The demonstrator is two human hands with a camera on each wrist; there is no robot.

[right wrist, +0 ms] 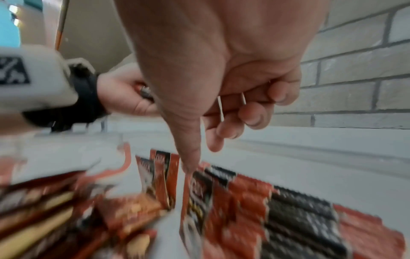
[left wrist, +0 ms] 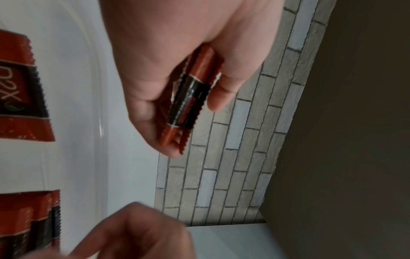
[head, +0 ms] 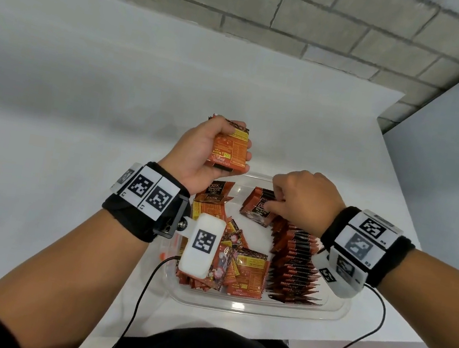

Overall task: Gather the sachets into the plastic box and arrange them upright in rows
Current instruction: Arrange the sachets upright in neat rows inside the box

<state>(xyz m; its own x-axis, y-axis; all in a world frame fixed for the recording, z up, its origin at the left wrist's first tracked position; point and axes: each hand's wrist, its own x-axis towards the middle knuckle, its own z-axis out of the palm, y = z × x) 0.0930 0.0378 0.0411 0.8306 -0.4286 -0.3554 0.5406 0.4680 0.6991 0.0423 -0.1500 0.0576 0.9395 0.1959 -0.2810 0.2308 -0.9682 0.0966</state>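
Note:
My left hand [head: 243, 141] is raised over the far left corner of the clear plastic box [head: 245, 307] and grips a small stack of orange sachets [head: 229, 149]. In the left wrist view the stack [left wrist: 188, 98] shows edge-on between thumb and fingers. My right hand [head: 276, 204] is at the far end of the upright row of sachets [head: 295, 264] along the box's right side. Its thumb [right wrist: 188, 157] points down onto the top edge of the front sachet [head: 258, 212]. The other fingers are curled and hold nothing. Loose sachets [head: 237, 266] lie jumbled in the box's left half.
The box sits at the near edge of a white table [head: 79, 118], with a brick wall [head: 279, 15] behind. Cables [head: 141, 295] run from both wrist units over the table edge. A bare strip of box floor [head: 246, 231] shows between the pile and the row.

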